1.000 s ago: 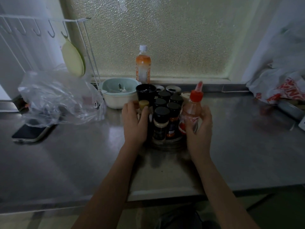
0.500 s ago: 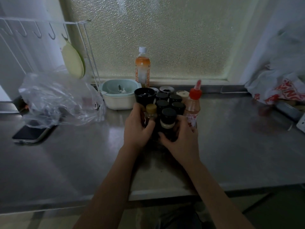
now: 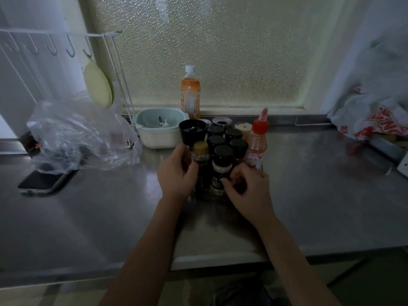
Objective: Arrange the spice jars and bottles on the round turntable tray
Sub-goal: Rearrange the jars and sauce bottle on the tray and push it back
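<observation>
Left hand (image 3: 176,173) grips the yellow-capped bottle (image 3: 200,154); right hand (image 3: 248,186) pinches the front black-lidded jar (image 3: 221,166). Final nudging, I'd say; next, seat both snugly.

both hands (image 3: 176,173) forward, fingers (image 3: 237,173) curled

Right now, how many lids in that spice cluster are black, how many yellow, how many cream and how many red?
Black lids: 5
Yellow lids: 1
Cream lids: 1
Red caps: 1
Total: 8
The open black cup and the two small open jars behind are not counted.
</observation>
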Tool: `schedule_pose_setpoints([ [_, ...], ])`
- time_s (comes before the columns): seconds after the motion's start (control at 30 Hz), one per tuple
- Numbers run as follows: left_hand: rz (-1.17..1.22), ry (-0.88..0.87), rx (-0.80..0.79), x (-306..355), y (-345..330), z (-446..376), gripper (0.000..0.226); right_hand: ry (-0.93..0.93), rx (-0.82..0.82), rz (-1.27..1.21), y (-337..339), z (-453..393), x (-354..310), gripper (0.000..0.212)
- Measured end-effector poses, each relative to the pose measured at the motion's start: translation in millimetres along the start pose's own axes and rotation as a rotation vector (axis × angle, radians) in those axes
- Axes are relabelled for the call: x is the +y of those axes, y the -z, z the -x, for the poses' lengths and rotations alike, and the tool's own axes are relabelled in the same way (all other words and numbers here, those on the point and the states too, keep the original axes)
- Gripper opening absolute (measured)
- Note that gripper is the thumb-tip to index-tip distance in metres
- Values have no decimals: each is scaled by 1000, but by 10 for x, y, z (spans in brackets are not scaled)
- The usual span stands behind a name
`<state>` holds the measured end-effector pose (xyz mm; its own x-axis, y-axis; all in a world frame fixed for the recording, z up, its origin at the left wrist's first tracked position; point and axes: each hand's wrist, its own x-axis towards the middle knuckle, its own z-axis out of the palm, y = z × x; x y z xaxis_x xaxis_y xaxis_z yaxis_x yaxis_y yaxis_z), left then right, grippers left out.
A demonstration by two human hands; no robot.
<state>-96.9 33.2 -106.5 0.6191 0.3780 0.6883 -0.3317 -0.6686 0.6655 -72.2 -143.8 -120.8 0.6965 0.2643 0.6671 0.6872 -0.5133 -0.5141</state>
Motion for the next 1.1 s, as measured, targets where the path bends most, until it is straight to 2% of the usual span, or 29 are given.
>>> schedule_pose_setpoints([
  [0.13, -78, -2, -69, 25, -16, 14, 30, -20, -42, 78, -57, 5, -23, 25],
  [0.3, -71, -22, -53, 17, -8, 13, 16, -3, -14, 59, -39, 10, -25, 27],
  [0.47, -125, -31, -172, 54, -34, 26, 39, -49, 1, 37, -54, 11, -24, 27],
  [0.6, -143, 14, -177, 69, -47, 13, 37, -75, 9, 15, -79, 1, -1, 28],
  [0.83, -67, -11, -198, 49, -34, -1, 43, -99, -9, 18, -101, -10, 5, 31],
  [1.1, -127, -1, -217, 107, -11, 27, 42, -120, -18, 64, -154, 23, 21, 32],
])
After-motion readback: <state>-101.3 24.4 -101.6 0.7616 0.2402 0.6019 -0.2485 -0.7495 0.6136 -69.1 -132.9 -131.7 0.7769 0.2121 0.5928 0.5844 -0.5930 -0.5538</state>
